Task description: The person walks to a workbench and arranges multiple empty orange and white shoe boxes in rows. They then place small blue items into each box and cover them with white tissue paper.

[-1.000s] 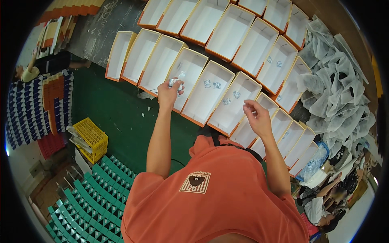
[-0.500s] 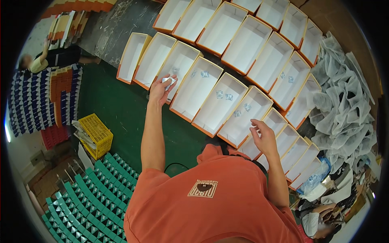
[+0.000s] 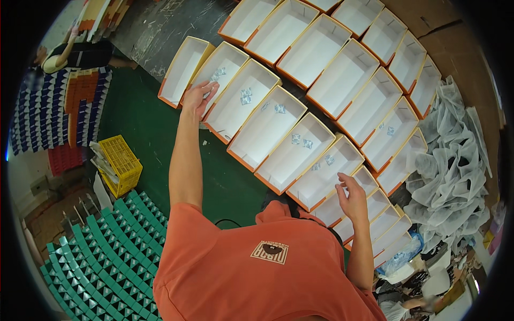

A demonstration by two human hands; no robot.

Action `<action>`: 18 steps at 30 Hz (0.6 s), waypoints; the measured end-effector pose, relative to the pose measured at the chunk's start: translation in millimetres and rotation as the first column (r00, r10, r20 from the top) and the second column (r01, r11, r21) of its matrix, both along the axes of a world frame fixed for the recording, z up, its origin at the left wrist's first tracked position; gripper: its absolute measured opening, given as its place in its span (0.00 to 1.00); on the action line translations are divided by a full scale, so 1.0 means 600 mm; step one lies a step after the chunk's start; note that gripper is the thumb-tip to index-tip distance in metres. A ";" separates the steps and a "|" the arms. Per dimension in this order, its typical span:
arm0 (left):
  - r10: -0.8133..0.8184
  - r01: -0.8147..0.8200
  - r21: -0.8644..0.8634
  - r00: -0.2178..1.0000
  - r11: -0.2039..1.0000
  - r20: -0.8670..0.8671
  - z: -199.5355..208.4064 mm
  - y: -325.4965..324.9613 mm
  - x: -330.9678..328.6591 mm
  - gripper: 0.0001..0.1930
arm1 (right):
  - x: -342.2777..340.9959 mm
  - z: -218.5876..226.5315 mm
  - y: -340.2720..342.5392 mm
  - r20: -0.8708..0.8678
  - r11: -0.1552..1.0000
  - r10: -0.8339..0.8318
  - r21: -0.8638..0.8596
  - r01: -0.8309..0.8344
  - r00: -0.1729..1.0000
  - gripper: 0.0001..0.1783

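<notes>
My left hand [image 3: 197,98] reaches over the near edge of a white-lined orange box [image 3: 229,53], its fingers bent around small white packets that are mostly hidden. Just past its fingertips, a white-and-blue packet [image 3: 218,73] lies or drops inside that box; which, I cannot tell. The neighbouring box to the right holds a pair of packets [image 3: 246,96]. Further along the row, packets [image 3: 279,108] lie in more boxes. My right hand [image 3: 352,200] hovers over the smaller-looking boxes near my body, fingers loosely spread, with nothing visible in it.
Another row of open boxes [image 3: 342,80] stands behind. Crumpled translucent sheeting [image 3: 447,160] is heaped at the right. On the green floor [image 3: 144,115] stand a yellow crate [image 3: 124,163] and stacked green boxes [image 3: 115,251]. A person [image 3: 75,56] is at the far left.
My left hand has moved left from the third box to the second. A pair of packets now shows in the third box, and a packet in the second. My right hand stays over the nearer boxes.
</notes>
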State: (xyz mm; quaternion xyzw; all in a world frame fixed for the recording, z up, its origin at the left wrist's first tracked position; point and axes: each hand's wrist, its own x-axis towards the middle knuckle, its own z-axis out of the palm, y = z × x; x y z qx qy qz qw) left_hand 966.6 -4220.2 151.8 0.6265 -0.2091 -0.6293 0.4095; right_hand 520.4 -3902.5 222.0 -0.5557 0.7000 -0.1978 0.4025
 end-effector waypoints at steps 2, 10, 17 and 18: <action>0.005 -0.004 -0.020 0.999 1.000 0.038 -0.004 -0.008 0.008 0.24 | -0.005 -0.001 -0.001 -0.006 0.998 -0.027 0.064 0.027 1.000 0.18; 0.328 -0.432 -0.183 0.848 0.883 -0.418 -0.035 -0.096 0.151 0.26 | -0.010 -0.008 -0.004 -0.045 0.990 -0.008 0.138 0.014 0.999 0.18; 0.331 -0.351 -0.096 0.927 0.932 -0.177 -0.043 -0.143 0.195 0.22 | -0.021 -0.011 -0.016 -0.063 0.981 -0.023 0.189 0.035 0.998 0.19; 0.309 -0.319 -0.081 0.944 0.944 -0.115 -0.035 -0.149 0.190 0.21 | -0.022 -0.011 -0.019 -0.064 0.979 -0.031 0.199 0.043 0.997 0.19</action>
